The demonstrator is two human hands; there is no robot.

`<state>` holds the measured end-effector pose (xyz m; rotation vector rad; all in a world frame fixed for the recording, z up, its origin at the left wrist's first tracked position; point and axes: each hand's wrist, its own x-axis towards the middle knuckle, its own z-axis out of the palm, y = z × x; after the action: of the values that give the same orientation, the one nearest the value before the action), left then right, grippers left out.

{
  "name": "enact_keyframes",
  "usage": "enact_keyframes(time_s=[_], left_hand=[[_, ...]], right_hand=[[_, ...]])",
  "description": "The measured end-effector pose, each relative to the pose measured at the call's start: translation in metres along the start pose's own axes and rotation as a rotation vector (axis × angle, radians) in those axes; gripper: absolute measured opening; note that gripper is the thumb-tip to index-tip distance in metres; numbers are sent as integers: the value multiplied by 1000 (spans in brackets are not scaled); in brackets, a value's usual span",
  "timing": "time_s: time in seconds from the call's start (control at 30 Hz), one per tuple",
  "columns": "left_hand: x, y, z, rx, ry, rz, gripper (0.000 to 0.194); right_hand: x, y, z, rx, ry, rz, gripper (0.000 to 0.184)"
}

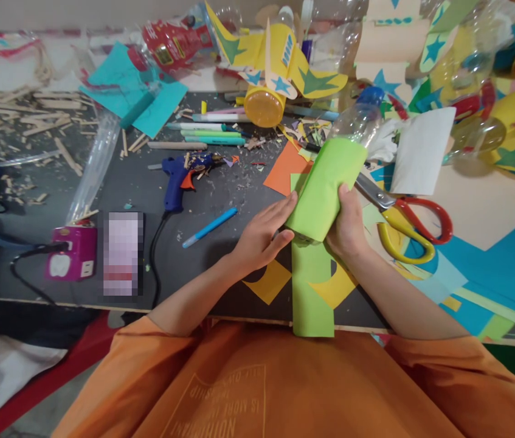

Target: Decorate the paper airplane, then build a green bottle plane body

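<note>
A clear plastic bottle (352, 125) with a blue cap lies tilted between my hands, its cap end pointing away to the right. Light green paper (328, 188) is wrapped around its body. My right hand (351, 222) grips the wrapped bottle from the right side, thumb along the paper. On the lower left, my left hand (269, 234) holds it near the base, with its fingers against the paper and the thumb by the bottom edge. Beneath the bottle lies a green paper strip (312, 298), with yellow paper cutouts (269, 283) beside it.
Large scissors (405, 222) with red and yellow handles lie right of my right hand. A blue glue gun (179, 176), a blue marker (209, 227), a phone (123, 254) and a purple box (71, 254) are on the left. Decorated bottles (264, 106) and wood sticks (51, 103) crowd the back.
</note>
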<state>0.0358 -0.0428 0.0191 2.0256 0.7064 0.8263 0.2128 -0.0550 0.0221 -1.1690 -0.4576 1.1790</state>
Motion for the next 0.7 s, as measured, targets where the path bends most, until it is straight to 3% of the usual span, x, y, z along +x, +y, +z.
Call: enact_keyframes(time_s=[0.1, 0.23, 0.47, 0.6, 0.7], left_hand=[[1, 2, -2, -31, 145, 7, 54], [3, 1, -3, -176, 307, -151, 58], [1, -1, -1, -103, -13, -72, 65], [0, 3, -2, -2, 13, 14, 63], [0, 6, -3, 18, 120, 37, 55]], right_hand=[[0, 0, 0, 17, 15, 3, 40], [0, -1, -1, 47, -50, 31, 42], [-4, -1, 2, 7, -98, 46, 43], [-4, -1, 3, 18, -72, 66, 42], [-4, -1, 3, 29, -72, 73, 40]])
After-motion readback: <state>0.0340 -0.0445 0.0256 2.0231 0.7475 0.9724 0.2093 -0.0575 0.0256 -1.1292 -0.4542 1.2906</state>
